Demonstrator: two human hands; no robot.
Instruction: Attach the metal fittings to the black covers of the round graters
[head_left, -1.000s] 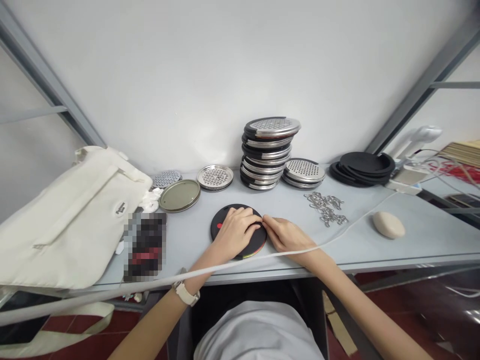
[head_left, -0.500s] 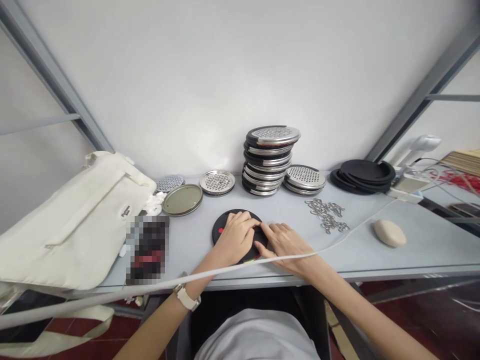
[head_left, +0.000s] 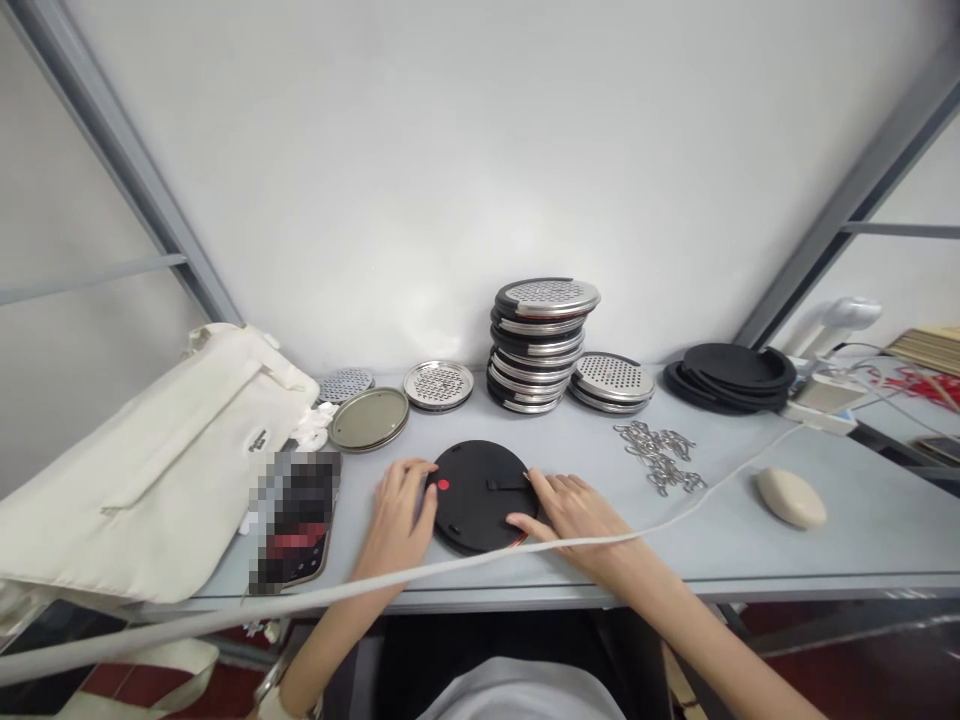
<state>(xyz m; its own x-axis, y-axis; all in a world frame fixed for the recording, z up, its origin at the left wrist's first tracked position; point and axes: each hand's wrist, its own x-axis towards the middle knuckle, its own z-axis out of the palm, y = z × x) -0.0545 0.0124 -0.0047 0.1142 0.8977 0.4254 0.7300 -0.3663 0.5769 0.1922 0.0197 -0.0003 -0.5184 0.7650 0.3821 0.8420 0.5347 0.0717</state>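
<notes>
A black round disc (head_left: 480, 520) lies flat on the table before me, with a red dot near its left edge and a narrow slot on its right side. My left hand (head_left: 401, 510) is at the disc's left rim, thumb and fingertips touching it. On the right rim sits my right hand (head_left: 574, 515), with its thumb on the disc's face and fingers at the edge. The disc's underside is hidden.
Behind stands a tall stack of round graters (head_left: 536, 350), beside a shorter grater stack (head_left: 613, 380). Black discs (head_left: 735, 375), metal hooks (head_left: 660, 455) and a beige oval object (head_left: 791, 498) are on the right. Leftward are olive discs (head_left: 369, 418), a phone (head_left: 296, 530) and a white bag (head_left: 165, 470). A white cable (head_left: 450, 570) crosses in front.
My left hand has moved left off the top of the disc to its left rim, uncovering the disc's face. My right hand stays at the right rim. The view has tilted slightly.
</notes>
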